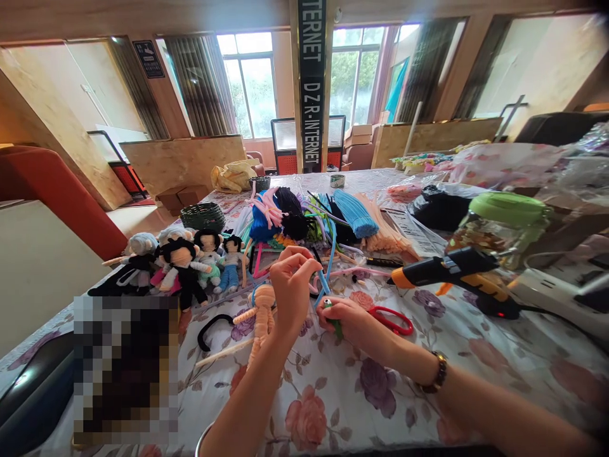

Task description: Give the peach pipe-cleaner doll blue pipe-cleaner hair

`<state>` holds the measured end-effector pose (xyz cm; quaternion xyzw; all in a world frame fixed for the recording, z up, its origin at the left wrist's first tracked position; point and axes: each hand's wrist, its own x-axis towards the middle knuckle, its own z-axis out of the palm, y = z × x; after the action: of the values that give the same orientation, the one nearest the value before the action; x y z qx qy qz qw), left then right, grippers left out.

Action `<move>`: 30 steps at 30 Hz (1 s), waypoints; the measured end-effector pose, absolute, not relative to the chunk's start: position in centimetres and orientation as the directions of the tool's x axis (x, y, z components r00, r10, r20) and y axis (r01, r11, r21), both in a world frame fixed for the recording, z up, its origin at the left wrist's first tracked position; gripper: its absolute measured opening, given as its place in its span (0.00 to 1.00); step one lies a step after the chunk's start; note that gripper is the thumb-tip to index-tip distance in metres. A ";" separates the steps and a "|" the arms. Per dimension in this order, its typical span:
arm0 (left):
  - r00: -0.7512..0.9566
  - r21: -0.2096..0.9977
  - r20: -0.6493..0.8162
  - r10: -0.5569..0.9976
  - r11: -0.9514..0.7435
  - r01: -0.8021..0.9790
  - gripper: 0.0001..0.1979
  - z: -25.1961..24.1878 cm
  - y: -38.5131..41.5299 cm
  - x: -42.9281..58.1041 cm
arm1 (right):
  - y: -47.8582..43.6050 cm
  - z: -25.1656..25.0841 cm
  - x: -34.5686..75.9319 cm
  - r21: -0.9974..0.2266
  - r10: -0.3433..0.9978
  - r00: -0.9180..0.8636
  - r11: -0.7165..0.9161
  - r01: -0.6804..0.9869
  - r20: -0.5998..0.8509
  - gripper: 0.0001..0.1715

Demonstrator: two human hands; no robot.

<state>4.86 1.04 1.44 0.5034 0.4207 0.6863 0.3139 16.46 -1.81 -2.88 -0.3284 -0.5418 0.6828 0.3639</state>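
My left hand (295, 289), fingers pinched, holds a light-blue pipe cleaner (324, 283) above the table. Just to its right, my right hand (349, 324) is closed around a small green-handled tool (338, 329) with a metal end; its exact kind is mostly hidden. The blue strip's lower end meets this tool. Partly behind my left forearm lies a peach pipe-cleaner doll (263, 314) with a bare body and a blue band at its head. A bent black pipe cleaner (209, 325) rests left of the doll. Red-handled scissors (397, 322) lie beyond my right hand.
A glue gun (451, 273) with a lit red light stands at right, near a green-lidded jar (504, 219). Finished dolls (181, 260) sit at left before a dark basket (203, 217). Pipe-cleaner bundles (354, 216) fill the back. A person sits at far left.
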 end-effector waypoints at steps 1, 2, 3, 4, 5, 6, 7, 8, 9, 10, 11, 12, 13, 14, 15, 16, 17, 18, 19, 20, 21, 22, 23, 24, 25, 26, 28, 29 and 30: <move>-0.303 0.892 0.429 0.851 -0.451 -0.005 0.12 1.5 1.0 4.8 | -1.8 -2.8 16.4 -0.978 0.853 -0.520 -0.150 -0.142 -0.056 0.10; -0.312 0.891 0.430 0.847 -0.453 -0.003 0.12 1.5 1.0 4.8 | -1.8 -2.7 16.4 -0.976 0.851 -0.522 -0.158 -0.151 -0.057 0.10; -0.321 0.890 0.431 0.843 -0.455 -0.001 0.12 1.5 1.0 4.8 | -1.9 -2.5 16.3 -0.971 0.850 -0.523 -0.170 -0.167 -0.059 0.10; -0.330 0.890 0.430 0.840 -0.456 0.001 0.12 1.6 1.0 4.8 | -1.9 -2.3 16.3 -0.965 0.850 -0.523 -0.186 -0.186 -0.064 0.10; -0.337 0.891 0.428 0.839 -0.454 0.001 0.12 1.6 1.0 4.7 | -1.9 -2.1 16.2 -0.957 0.852 -0.518 -0.205 -0.207 -0.071 0.09; -0.346 0.892 0.424 0.837 -0.451 0.002 0.12 1.7 1.0 4.7 | -1.9 -1.9 16.2 -0.948 0.856 -0.511 -0.223 -0.228 -0.079 0.09; -0.355 0.894 0.421 0.835 -0.449 0.005 0.12 1.7 0.9 4.7 | -1.9 -1.8 16.2 -0.938 0.860 -0.503 -0.239 -0.252 -0.084 0.09; -0.365 0.894 0.420 0.831 -0.447 0.011 0.12 1.7 0.9 4.7 | -1.9 -1.7 16.1 -0.927 0.866 -0.494 -0.250 -0.281 -0.084 0.08; -0.376 0.894 0.422 0.825 -0.448 0.021 0.12 1.7 0.9 4.6 | -1.8 -1.7 16.1 -0.915 0.871 -0.485 -0.259 -0.310 -0.082 0.08; -0.385 0.893 0.427 0.818 -0.448 0.036 0.12 1.7 0.9 4.6 | -1.8 -1.7 16.0 -0.903 0.875 -0.478 -0.269 -0.334 -0.083 0.08; -0.392 0.891 0.433 0.812 -0.450 0.053 0.12 1.7 0.8 4.6 | -1.7 -1.8 16.0 -0.894 0.877 -0.472 -0.276 -0.354 -0.084 0.08; -0.396 0.890 0.439 0.807 -0.451 0.067 0.12 1.7 0.8 4.6 | -1.7 -1.9 15.9 -0.887 0.880 -0.468 -0.279 -0.369 -0.082 0.09; -0.397 0.889 0.443 0.803 -0.451 0.079 0.12 1.7 0.8 4.6 | -1.7 -2.0 15.9 -0.883 0.883 -0.464 -0.275 -0.380 -0.075 0.09; -0.399 0.888 0.447 0.801 -0.452 0.089 0.13 1.6 0.8 4.6 | -1.7 -2.2 15.8 -0.884 0.886 -0.459 -0.265 -0.385 -0.065 0.10; -0.399 0.887 0.450 0.799 -0.452 0.096 0.13 1.6 0.8 4.7 | -1.7 -2.3 15.7 -0.886 0.890 -0.453 -0.250 -0.390 -0.052 0.10; -0.401 0.887 0.452 0.797 -0.452 0.101 0.13 1.7 0.8 4.7 | -1.7 -2.5 15.7 -0.887 0.895 -0.444 -0.237 -0.396 -0.041 0.10; -0.402 0.886 0.454 0.795 -0.451 0.107 0.13 1.7 0.8 4.7 | -1.8 -2.6 15.6 -0.887 0.901 -0.433 -0.228 -0.402 -0.035 0.09; -0.404 0.885 0.456 0.793 -0.451 0.113 0.13 1.7 0.7 4.7 | -1.8 -2.7 15.6 -0.886 0.906 -0.422 -0.224 -0.407 -0.035 0.09; -0.406 0.884 0.458 0.791 -0.451 0.118 0.13 1.7 0.7 4.7 | -1.8 -2.8 15.5 -0.885 0.909 -0.415 -0.221 -0.409 -0.036 0.09; -0.408 0.884 0.460 0.789 -0.451 0.124 0.13 1.8 0.7 4.7 | -1.8 -2.9 15.5 -0.886 0.911 -0.411 -0.219 -0.408 -0.036 0.09; -0.411 0.883 0.462 0.786 -0.450 0.132 0.13 1.8 0.7 4.7 | -1.8 -3.0 15.5 -0.890 0.912 -0.409 -0.213 -0.404 -0.033 0.09; -0.416 0.883 0.464 0.782 -0.449 0.140 0.13 1.8 0.7 4.7 | -1.8 -3.1 15.4 -0.894 0.913 -0.406 -0.204 -0.398 -0.028 0.10; -0.420 0.882 0.466 0.779 -0.447 0.149 0.14 1.8 0.7 4.7 | -1.8 -3.1 15.4 -0.899 0.915 -0.403 -0.195 -0.393 -0.023 0.10; -0.422 0.882 0.466 0.777 -0.443 0.158 0.14 1.8 0.6 4.7 | -1.9 -3.1 15.4 -0.902 0.917 -0.398 -0.188 -0.390 -0.019 0.10; -0.423 0.882 0.468 0.776 -0.439 0.169 0.14 1.8 0.6 4.7 | -1.9 -3.1 15.3 -0.904 0.920 -0.392 -0.184 -0.386 -0.020 0.10; -0.422 0.882 0.469 0.776 -0.435 0.180 0.14 1.8 0.6 4.7 | -2.0 -3.1 15.3 -0.907 0.922 -0.386 -0.181 -0.380 -0.022 0.11; -0.419 0.883 0.468 0.778 -0.424 0.200 0.14 1.9 0.6 4.7 | -2.1 -3.0 15.2 -0.913 0.925 -0.379 -0.178 -0.366 -0.028 0.11; -0.419 0.883 0.468 0.778 -0.420 0.208 0.14 1.9 0.6 4.7 | -2.1 -2.9 15.2 -0.915 0.927 -0.375 -0.177 -0.361 -0.032 0.12; -0.419 0.884 0.468 0.778 -0.416 0.214 0.14 1.9 0.6 4.8 | -2.1 -2.9 15.1 -0.916 0.928 -0.372 -0.177 -0.359 -0.033 0.12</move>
<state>4.76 0.56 1.88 0.4971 0.4987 0.6790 0.2079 15.14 -2.11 -2.89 -0.3187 -0.4461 0.6977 0.4610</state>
